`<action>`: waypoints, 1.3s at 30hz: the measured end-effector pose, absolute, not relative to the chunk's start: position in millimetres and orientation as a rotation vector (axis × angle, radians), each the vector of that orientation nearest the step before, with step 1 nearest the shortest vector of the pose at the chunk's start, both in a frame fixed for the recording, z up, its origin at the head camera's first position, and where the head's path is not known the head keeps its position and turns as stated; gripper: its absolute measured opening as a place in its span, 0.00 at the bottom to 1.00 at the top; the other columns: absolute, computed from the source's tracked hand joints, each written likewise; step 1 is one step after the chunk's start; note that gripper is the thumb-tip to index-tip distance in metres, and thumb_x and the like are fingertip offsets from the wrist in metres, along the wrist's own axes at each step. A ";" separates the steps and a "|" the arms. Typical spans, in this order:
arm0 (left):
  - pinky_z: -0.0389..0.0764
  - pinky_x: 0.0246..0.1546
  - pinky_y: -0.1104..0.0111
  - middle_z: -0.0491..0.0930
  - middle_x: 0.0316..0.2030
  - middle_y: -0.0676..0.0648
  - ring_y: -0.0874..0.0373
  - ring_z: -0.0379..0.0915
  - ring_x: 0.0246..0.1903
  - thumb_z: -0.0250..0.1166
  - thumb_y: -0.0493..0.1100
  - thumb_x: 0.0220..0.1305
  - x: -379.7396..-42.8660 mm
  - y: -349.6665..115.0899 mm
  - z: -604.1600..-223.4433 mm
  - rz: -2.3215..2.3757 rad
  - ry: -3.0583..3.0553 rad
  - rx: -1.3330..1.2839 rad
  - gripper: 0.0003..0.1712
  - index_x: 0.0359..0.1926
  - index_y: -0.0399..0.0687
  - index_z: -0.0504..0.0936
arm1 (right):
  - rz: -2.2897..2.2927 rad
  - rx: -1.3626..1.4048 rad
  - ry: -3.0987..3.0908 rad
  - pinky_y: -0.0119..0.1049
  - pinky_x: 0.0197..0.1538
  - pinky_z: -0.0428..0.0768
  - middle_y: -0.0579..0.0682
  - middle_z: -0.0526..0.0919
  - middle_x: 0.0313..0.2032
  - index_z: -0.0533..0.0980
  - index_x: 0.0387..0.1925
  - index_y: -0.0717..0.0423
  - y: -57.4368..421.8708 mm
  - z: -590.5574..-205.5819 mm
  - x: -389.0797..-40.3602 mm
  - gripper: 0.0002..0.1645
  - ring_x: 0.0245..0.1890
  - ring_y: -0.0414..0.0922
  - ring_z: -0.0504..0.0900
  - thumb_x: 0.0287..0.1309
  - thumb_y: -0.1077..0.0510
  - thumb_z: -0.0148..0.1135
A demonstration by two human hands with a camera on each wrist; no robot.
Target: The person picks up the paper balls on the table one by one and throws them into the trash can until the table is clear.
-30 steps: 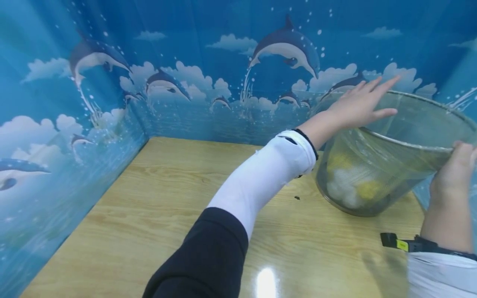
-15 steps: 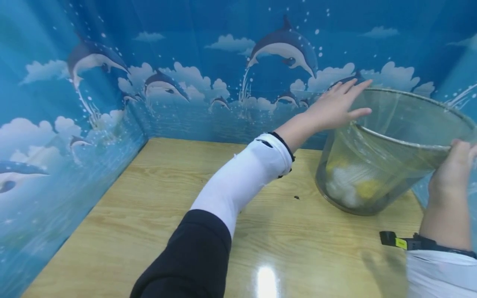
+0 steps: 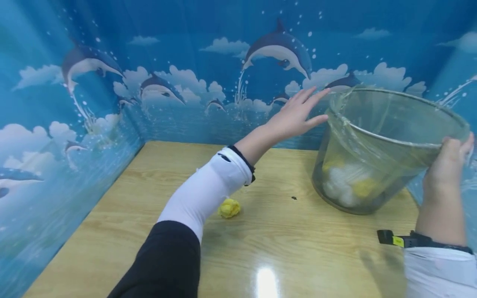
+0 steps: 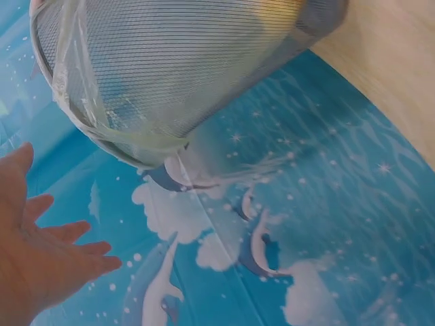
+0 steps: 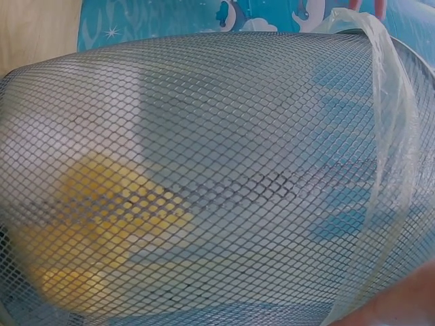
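Note:
A metal mesh wastebasket lined with a thin clear plastic bag stands at the table's back right. My right hand grips its rim on the right side; in the right wrist view only a bit of that hand shows at the lower corner. Just left of the rim, my left hand is held out with fingers straight and spread, holding nothing. The left wrist view shows a gap between this hand and the basket. Crumpled white and yellow pieces show through the mesh.
A crumpled yellow ball lies on the wooden table, beside my left sleeve. Farther right there is a small dark speck. Blue curtains with dolphins hang behind and along both sides.
My left hand has drawn leftward from over the basket's rim, and the yellow ball has come into view from behind the sleeve. My right hand keeps its grip on the rim.

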State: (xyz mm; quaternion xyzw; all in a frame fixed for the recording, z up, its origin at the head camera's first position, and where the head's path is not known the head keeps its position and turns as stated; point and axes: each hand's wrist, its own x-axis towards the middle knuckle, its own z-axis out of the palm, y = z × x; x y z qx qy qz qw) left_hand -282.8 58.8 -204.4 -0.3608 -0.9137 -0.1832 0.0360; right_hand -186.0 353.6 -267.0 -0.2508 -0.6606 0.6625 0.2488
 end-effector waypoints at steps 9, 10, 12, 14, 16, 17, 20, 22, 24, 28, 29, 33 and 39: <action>0.34 0.75 0.56 0.33 0.77 0.52 0.53 0.25 0.76 0.47 0.64 0.71 -271.7 7.9 -244.0 -0.590 -2.823 -1.114 0.40 0.77 0.68 0.40 | 1.766 -0.698 -1.826 0.30 0.70 0.22 0.32 0.20 0.73 0.23 0.73 0.28 355.3 -270.6 -185.2 0.41 0.71 0.31 0.20 0.70 0.48 0.31; 0.33 0.75 0.56 0.33 0.77 0.52 0.52 0.25 0.76 0.48 0.63 0.71 -270.5 2.7 -249.0 -0.586 -2.825 -1.109 0.40 0.77 0.68 0.40 | 1.763 -0.702 -1.829 0.31 0.70 0.22 0.31 0.20 0.73 0.23 0.73 0.28 355.9 -270.5 -185.1 0.41 0.71 0.31 0.20 0.70 0.48 0.31; 0.35 0.75 0.54 0.35 0.77 0.50 0.50 0.26 0.76 0.49 0.63 0.71 -268.0 -8.0 -258.9 -0.585 -2.832 -1.090 0.41 0.77 0.67 0.41 | 1.777 -0.704 -1.829 0.32 0.70 0.21 0.31 0.20 0.73 0.23 0.73 0.27 357.0 -269.3 -184.9 0.41 0.71 0.31 0.20 0.69 0.48 0.32; 0.35 0.75 0.52 0.36 0.77 0.49 0.48 0.26 0.76 0.50 0.62 0.71 -265.7 -19.1 -268.6 -0.597 -2.847 -1.063 0.41 0.77 0.66 0.42 | 1.785 -0.706 -1.830 0.32 0.70 0.21 0.30 0.20 0.72 0.23 0.73 0.26 357.4 -268.3 -184.9 0.41 0.71 0.31 0.19 0.69 0.47 0.32; 0.36 0.75 0.51 0.37 0.77 0.48 0.47 0.27 0.76 0.51 0.61 0.71 -263.9 -29.9 -277.8 -0.602 -2.865 -1.034 0.41 0.77 0.65 0.42 | 1.791 -0.708 -1.831 0.33 0.70 0.20 0.30 0.20 0.72 0.23 0.72 0.25 357.3 -267.4 -184.8 0.41 0.71 0.31 0.19 0.69 0.47 0.32; 0.36 0.74 0.50 0.37 0.77 0.47 0.47 0.27 0.76 0.51 0.61 0.71 -262.7 -35.3 -282.1 -0.607 -2.873 -1.023 0.41 0.77 0.65 0.42 | 1.793 -0.707 -1.831 0.33 0.70 0.20 0.30 0.20 0.72 0.24 0.72 0.25 357.5 -267.1 -184.6 0.42 0.70 0.31 0.19 0.69 0.47 0.33; 0.37 0.74 0.50 0.38 0.77 0.45 0.45 0.29 0.76 0.52 0.60 0.71 -260.8 -50.6 -294.9 -0.598 -2.894 -1.005 0.41 0.77 0.61 0.44 | 1.788 -0.711 -1.844 0.34 0.70 0.19 0.29 0.20 0.72 0.23 0.72 0.23 358.1 -266.4 -184.0 0.41 0.70 0.31 0.18 0.70 0.46 0.33; 0.38 0.74 0.49 0.39 0.77 0.45 0.44 0.30 0.76 0.52 0.59 0.71 -259.3 -60.6 -303.4 -0.590 -2.909 -1.000 0.40 0.77 0.60 0.45 | 1.784 -0.715 -1.852 0.35 0.70 0.19 0.28 0.20 0.72 0.23 0.72 0.23 358.7 -266.0 -183.8 0.41 0.70 0.32 0.18 0.70 0.45 0.33; 0.40 0.74 0.48 0.40 0.77 0.44 0.43 0.31 0.76 0.53 0.58 0.71 -257.1 -69.9 -312.0 -0.591 -2.921 -0.993 0.40 0.77 0.58 0.47 | 1.781 -0.716 -1.858 0.36 0.70 0.18 0.28 0.19 0.71 0.23 0.71 0.22 359.8 -265.2 -183.8 0.41 0.70 0.32 0.18 0.70 0.45 0.33; 0.46 0.72 0.46 0.42 0.76 0.43 0.41 0.35 0.75 0.54 0.58 0.71 -249.2 -87.6 -330.5 -0.589 -2.917 -0.993 0.40 0.77 0.56 0.49 | 1.794 -0.694 -1.843 0.34 0.70 0.19 0.29 0.19 0.72 0.23 0.72 0.24 359.7 -265.1 -184.6 0.41 0.70 0.31 0.18 0.70 0.47 0.33; 0.47 0.72 0.45 0.43 0.76 0.42 0.40 0.37 0.75 0.54 0.57 0.71 -246.7 -91.6 -335.1 -0.585 -2.909 -1.007 0.40 0.76 0.55 0.50 | 1.802 -0.692 -1.840 0.34 0.70 0.19 0.29 0.19 0.72 0.23 0.72 0.24 359.6 -265.0 -184.6 0.41 0.70 0.31 0.18 0.69 0.47 0.33; 0.51 0.71 0.44 0.45 0.75 0.40 0.38 0.41 0.74 0.55 0.57 0.71 -236.9 -104.1 -350.5 -0.578 -2.915 -1.098 0.40 0.76 0.53 0.51 | 1.824 -0.694 -1.836 0.34 0.70 0.20 0.30 0.19 0.72 0.23 0.72 0.23 358.5 -265.0 -184.8 0.42 0.70 0.30 0.18 0.69 0.46 0.33; 0.47 0.71 0.42 0.40 0.76 0.38 0.37 0.35 0.74 0.56 0.59 0.69 -225.7 -117.9 -368.2 -0.540 -3.048 -1.243 0.44 0.77 0.55 0.46 | 1.849 -0.683 -1.814 0.32 0.70 0.21 0.28 0.18 0.71 0.23 0.72 0.23 358.6 -265.0 -185.5 0.42 0.70 0.29 0.18 0.70 0.46 0.34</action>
